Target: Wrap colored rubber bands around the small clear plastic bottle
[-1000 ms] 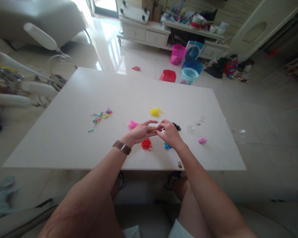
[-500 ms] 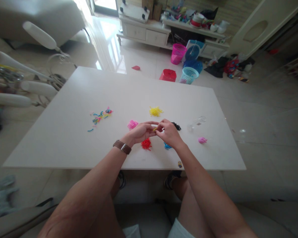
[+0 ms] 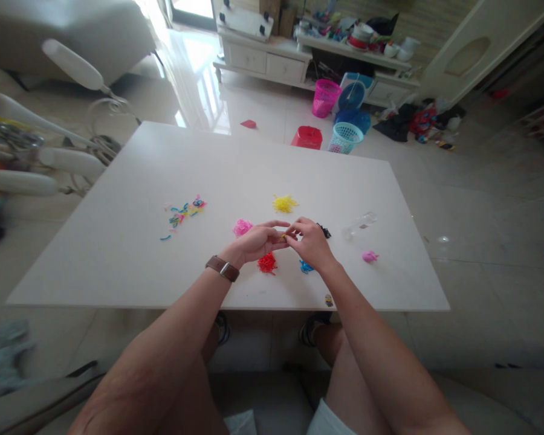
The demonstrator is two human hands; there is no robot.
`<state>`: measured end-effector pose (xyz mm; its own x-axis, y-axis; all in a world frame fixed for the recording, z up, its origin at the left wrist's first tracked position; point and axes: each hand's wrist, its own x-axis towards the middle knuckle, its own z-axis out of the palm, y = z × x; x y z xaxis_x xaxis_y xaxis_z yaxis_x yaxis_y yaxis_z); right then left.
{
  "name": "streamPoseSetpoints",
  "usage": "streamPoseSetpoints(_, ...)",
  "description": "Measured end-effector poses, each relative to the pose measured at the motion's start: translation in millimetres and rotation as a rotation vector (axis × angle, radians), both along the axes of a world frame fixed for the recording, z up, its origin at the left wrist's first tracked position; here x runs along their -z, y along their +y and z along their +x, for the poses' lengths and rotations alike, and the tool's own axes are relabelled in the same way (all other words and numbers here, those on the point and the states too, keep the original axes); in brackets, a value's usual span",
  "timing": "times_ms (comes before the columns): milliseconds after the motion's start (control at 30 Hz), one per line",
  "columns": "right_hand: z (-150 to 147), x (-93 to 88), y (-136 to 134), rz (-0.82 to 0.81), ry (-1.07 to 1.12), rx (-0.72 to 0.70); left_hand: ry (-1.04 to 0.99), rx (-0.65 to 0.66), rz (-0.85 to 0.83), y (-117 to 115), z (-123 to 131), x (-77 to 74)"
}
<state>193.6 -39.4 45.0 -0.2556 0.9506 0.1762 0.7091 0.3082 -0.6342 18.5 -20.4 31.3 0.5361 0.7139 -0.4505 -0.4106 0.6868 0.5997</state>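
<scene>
Left hand (image 3: 255, 243), right hand (image 3: 312, 243) pinch tiny yellow plastic-looking piece (image 3: 283, 237), likely for control; loose red plastic-looking heap (image 3: 267, 264) lies near, perhaps for reach.

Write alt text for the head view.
A person's right hand pinches a small yellow piece at the fingers of the left hand, above a white table. Small pieces lie nearby in a yellow pile, a pink pile, a red pile, a blue pile and a black pile; farther out are mixed-colour pieces, a clear container and a pink object.
</scene>
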Motion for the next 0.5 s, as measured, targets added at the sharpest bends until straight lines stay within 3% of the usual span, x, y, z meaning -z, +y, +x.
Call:
streamPoseSetpoints(200,2.4,0.3,1.1,0.037,-0.036,0.046,0.012,0.025,-0.057,5.7,-2.6,6.7)
streamPoseSetpoints(367,3.1,-0.7,1.1,0.065,-0.038,0.075,-0.050,0.055,-0.120,7.3,-4.5,-0.9)
streamPoseSetpoints(500,3.2,-2.2,0.5,0.089,-0.047,0.108,-0.023,0.053,-0.054,4.4,-2.0,-4.5)
